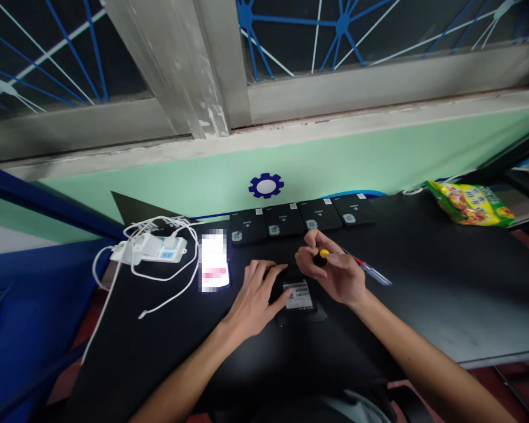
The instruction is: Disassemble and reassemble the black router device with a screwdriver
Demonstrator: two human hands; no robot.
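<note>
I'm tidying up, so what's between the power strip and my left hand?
The lit phone and part of the white cable lie there in the head view.

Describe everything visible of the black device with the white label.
The black device is flat and plastic-looking, lying on the table, label up. Its white label carries dark print and barcode-like marks, too small to read. The left hand overlaps its left side, thumb at the label's edge; far edge indistinct.
</note>
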